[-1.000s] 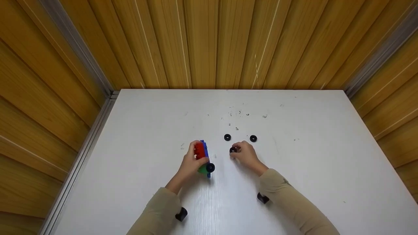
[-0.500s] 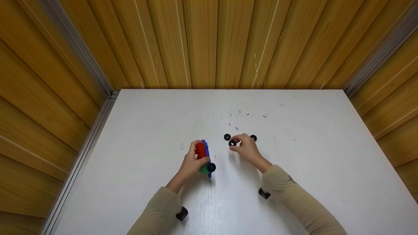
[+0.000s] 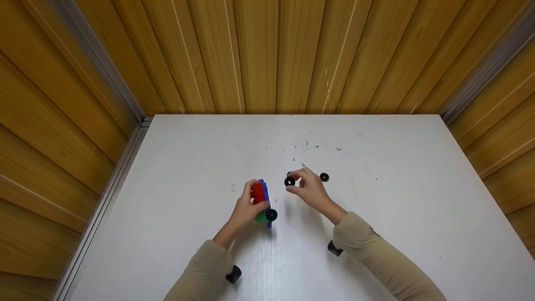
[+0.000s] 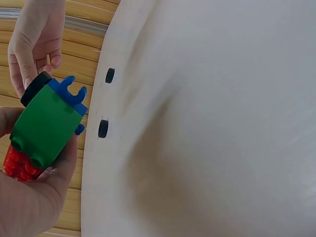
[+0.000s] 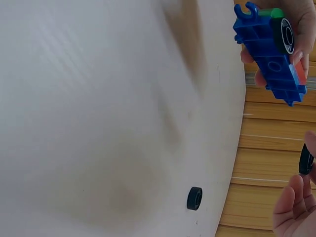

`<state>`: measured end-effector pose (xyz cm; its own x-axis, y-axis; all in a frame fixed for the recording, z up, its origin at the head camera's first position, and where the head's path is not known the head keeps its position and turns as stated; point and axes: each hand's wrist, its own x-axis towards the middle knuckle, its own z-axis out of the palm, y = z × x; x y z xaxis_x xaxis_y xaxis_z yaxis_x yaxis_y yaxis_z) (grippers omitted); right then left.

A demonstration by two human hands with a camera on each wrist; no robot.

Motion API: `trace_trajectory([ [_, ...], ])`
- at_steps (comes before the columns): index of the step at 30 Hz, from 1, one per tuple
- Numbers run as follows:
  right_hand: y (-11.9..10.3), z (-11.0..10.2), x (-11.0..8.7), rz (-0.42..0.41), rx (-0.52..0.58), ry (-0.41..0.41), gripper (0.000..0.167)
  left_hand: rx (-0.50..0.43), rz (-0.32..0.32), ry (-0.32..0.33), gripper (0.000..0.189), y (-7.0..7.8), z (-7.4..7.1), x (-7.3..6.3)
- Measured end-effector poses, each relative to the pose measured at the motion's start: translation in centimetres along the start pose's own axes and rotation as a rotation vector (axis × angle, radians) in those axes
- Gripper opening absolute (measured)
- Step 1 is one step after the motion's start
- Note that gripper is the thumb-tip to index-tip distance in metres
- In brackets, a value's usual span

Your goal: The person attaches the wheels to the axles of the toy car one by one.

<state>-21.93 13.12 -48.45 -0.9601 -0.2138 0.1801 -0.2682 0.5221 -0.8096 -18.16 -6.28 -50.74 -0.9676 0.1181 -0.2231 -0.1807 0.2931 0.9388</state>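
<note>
My left hand (image 3: 247, 205) grips a toy block car (image 3: 258, 193) raised on its side. The car has a blue base (image 5: 272, 69), a green block (image 4: 47, 126) and a red studded block (image 4: 20, 165). One black wheel (image 3: 271, 215) is fitted on the base, at the end with the blue hook (image 4: 74, 94). To the right of the car, my right hand (image 3: 312, 190) pinches a loose black wheel (image 5: 306, 159) between thumb and fingers, held up off the table.
Two more black wheels lie on the white table (image 3: 376, 200). One wheel (image 3: 324, 177) sits just beyond my right hand; the other wheel (image 4: 102, 129) is mostly hidden behind that hand in the head view. Wood-patterned walls (image 3: 259, 58) enclose the back and sides.
My right hand has lifted the wheel and carried it left and slightly away from me, now covering a table wheel in the head view. The left hand and car have hardly moved.
</note>
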Motion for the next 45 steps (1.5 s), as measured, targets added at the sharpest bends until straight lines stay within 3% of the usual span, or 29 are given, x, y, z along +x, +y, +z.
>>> trace_trajectory([
  [9,-1.2,0.7,-0.5,-0.060,0.003,-0.041,0.028,0.004,0.007,0.004,0.064,0.2,0.2,0.0],
  [20,-2.2,1.2,-1.0,-0.103,0.036,-0.050,0.028,-0.005,0.061,-0.022,0.062,0.4,0.1,-0.2],
  [27,-2.9,1.4,-1.1,-0.115,0.046,-0.049,0.027,-0.009,0.069,-0.041,0.058,3.0,-0.3,-2.0],
  [31,-2.6,1.7,-1.1,-0.141,0.031,-0.046,0.027,-0.022,0.075,-0.047,0.057,3.6,-0.3,-2.4],
  [40,-2.6,2.1,-1.3,-0.151,0.013,-0.050,0.030,-0.032,0.105,-0.067,0.056,3.7,-0.3,-2.7],
  [45,-2.5,2.5,-1.4,-0.196,-0.060,-0.023,0.029,-0.032,0.128,-0.072,0.055,3.6,-0.3,-2.6],
])
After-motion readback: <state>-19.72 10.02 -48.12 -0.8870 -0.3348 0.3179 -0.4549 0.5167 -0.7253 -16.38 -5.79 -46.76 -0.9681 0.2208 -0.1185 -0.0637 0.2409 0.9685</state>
